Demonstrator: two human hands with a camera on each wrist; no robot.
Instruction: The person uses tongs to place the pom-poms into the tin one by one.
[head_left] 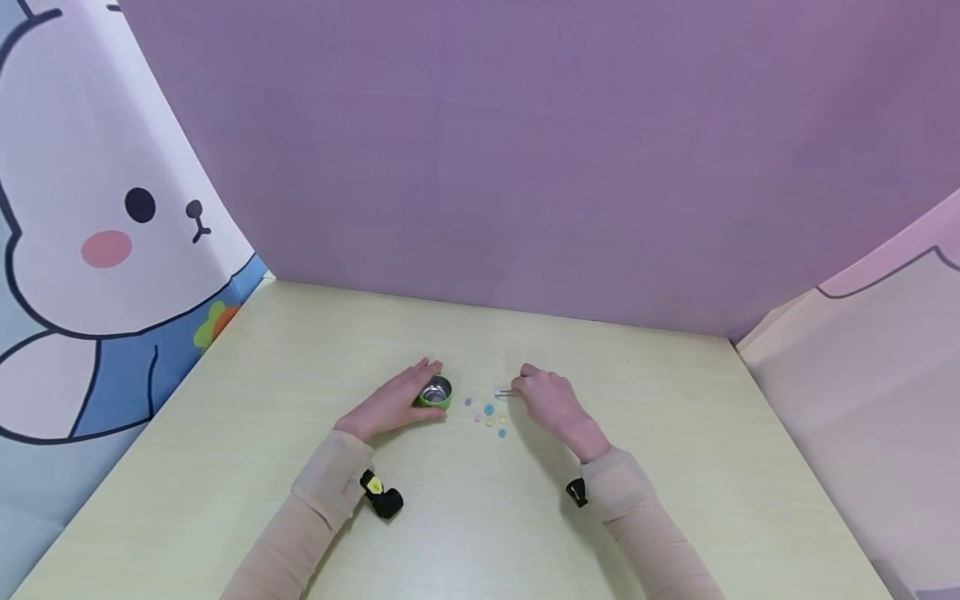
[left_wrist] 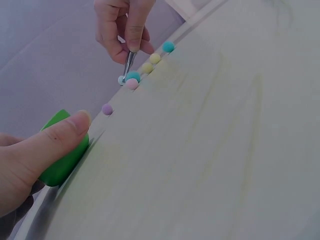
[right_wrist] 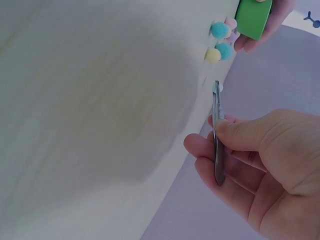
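My left hand (head_left: 392, 403) holds a small green bowl (head_left: 436, 405) with a shiny metal inside, thumb on the near side and fingers on the far side. The bowl stands upright on the table. Metal tweezers (right_wrist: 218, 132) are pinched between the thumb and fingers of my right hand (head_left: 553, 406). Their tips are at a pale whitish ball (left_wrist: 121, 80); whether they grip it I cannot tell. Between the hands lie several small balls: a purple ball (left_wrist: 107, 109), a pink ball (left_wrist: 132, 84), yellow balls (right_wrist: 213, 55) and teal balls (right_wrist: 219, 30).
The pale wooden table (head_left: 450, 533) reaches back to a purple wall panel (head_left: 525, 167). A cartoon-printed panel (head_left: 97, 167) borders the left side, and a pinkish panel (head_left: 862, 375) the right. A black wrist strap (head_left: 382, 496) is on the left sleeve.
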